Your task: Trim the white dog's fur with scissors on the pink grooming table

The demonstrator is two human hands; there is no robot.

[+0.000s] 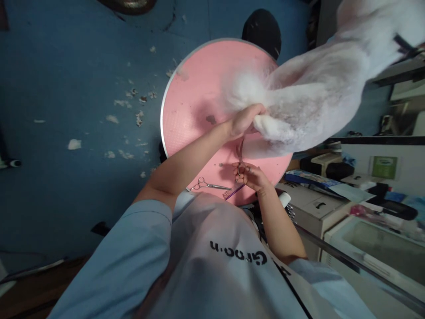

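A fluffy white dog (318, 97) stands on a round pink table (192, 88), its tail (249, 88) toward the middle. My left hand (245, 120) is closed round the end of the dog's raised hind leg (275, 127). Below it, my right hand (254, 177) has its fingers in the handles of a pair of scissors (240, 154). The blades point up toward my left hand, apart from the leg as far as I can see. Another pair of scissors (212, 185) lies near the table's front edge, beside a purple comb (234, 192).
Clumps of cut hair (112, 119) are scattered over the blue floor (66, 66). A black round stool (262, 33) stands behind the table. At the right, a white cabinet (312, 204) carries boxes and packets. A dark strap (407, 48) is near the dog's front end.
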